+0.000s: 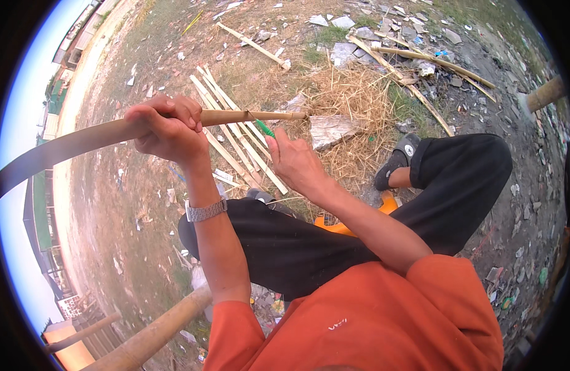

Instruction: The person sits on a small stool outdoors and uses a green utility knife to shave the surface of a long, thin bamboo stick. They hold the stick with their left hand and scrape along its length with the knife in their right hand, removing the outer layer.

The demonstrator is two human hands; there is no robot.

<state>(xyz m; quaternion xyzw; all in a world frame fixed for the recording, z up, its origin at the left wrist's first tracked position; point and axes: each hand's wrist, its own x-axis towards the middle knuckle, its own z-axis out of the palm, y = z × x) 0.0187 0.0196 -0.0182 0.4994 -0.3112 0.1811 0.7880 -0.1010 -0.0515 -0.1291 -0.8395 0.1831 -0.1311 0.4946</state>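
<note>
My left hand (168, 128) is wrapped round a long bamboo pole (232, 117), which runs in from the left edge and narrows toward its far end. That end lies over or against the edge of a pale wooden block (332, 131); contact is hard to tell. In my right hand (297, 162) is a green-handled tool (265, 128), the fingers closed round its grip. Its thin dark front part meets the bamboo a short way from the tip. The kind of tool cannot be made out.
Split bamboo strips (235, 133) lie beyond my left knee. Straw (359, 99) surrounds the block. More bamboo pieces (445, 60) and broken tiles (343, 54) litter the far ground. An orange stool (340, 224) shows between my legs; a thick pole (167, 324) lies at lower left.
</note>
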